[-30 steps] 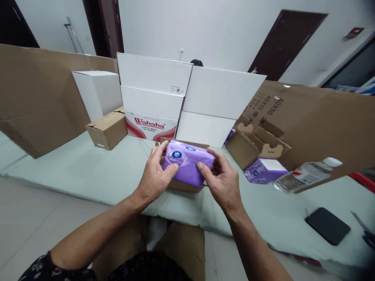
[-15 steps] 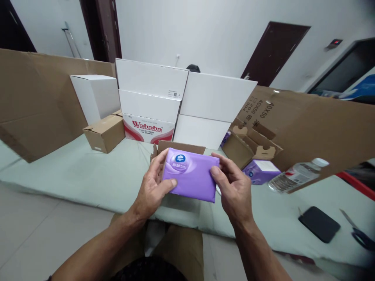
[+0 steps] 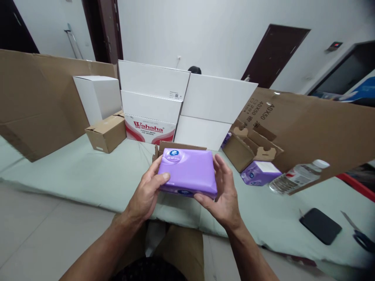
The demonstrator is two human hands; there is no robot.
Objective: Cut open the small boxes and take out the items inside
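Between both hands I hold a purple tissue pack (image 3: 190,168) with a blue logo, its broad face tipped up toward me and its front side showing below. My left hand (image 3: 148,191) grips the left end, thumb on the top face. At the right end, my right hand (image 3: 224,197) has its thumb at the lower front edge and its fingers along the far side. Just behind the pack stands a brown cardboard box (image 3: 181,145), mostly hidden by it; only its raised back flap and left edge show.
Beyond stands a white Wahaha carton (image 3: 150,128) with raised flaps. On the right are an opened brown carton (image 3: 240,150), another purple pack (image 3: 259,173), a water bottle (image 3: 299,177), a black flat object (image 3: 320,225) and scissors (image 3: 361,238). A small brown box (image 3: 107,134) sits left.
The tissue pack has tilted back, so its front side now shows, and shifted slightly left. My right thumb has moved from its top face down to the lower front edge.
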